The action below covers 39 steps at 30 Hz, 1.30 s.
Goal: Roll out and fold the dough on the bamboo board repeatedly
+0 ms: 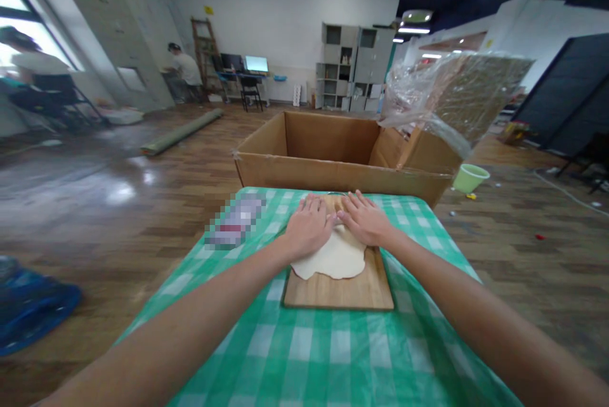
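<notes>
A flattened sheet of pale dough (333, 258) with an uneven edge lies on a wooden cutting board (339, 295). My left hand (311, 225) rests flat on the left of the dough's far part, fingers stretched forward. On the right of it lies my right hand (364, 220), also palm down with its fingers extended. The thumbs almost meet in the middle. What is under the palms is hidden. Dough spreads out from beneath both hands toward me.
A green and white checked cloth (304, 356) covers the table. A pixelated package (236, 221) lies at its left. Behind the table stands a large cardboard box (323, 168). A green bucket (470, 177) is on the floor to the right. Two people sit far left.
</notes>
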Available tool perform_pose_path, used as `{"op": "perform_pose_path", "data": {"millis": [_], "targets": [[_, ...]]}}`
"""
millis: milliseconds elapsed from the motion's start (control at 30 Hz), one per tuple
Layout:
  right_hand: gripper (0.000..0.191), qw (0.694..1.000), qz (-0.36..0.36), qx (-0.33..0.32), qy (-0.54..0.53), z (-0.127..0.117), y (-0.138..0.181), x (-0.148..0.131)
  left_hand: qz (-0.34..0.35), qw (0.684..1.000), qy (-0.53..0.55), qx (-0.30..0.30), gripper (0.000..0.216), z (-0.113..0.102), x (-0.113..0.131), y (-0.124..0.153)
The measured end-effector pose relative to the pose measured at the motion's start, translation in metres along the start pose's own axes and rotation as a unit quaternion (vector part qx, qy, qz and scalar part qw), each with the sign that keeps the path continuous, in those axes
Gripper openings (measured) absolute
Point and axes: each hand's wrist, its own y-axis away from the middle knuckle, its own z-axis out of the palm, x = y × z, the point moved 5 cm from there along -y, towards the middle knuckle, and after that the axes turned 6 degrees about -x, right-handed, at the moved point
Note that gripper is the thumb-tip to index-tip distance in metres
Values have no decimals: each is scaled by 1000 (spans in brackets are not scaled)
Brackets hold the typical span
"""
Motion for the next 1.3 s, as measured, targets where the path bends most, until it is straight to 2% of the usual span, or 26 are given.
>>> {"op": "perform_pose_path", "data": {"millis": [233,367,600,900,1100,1300], "targets": [[79,999,-43,5,-12,-3,57,-16,17,1000,-1,-6,64,-10,27,44],[80,998,-58,3,-20,-6,67,-17,15,1000,6,-2,62,-11,27,43],[77,998,-51,-14,-38,0,22,0,-51,998,24,-3,64,6,2,-4],[80,998,-30,-32,-53,4,-6,13,-56,998,3,-36,70,12,-9,-25],[83,998,-6,-54,-40,7,-28,22,-77,994,15,-76,73,27,-27,-50],[86,998,-6,-59,-14,17,-56,36,-95,992,41,-74,80,37,-44,-73]]}}
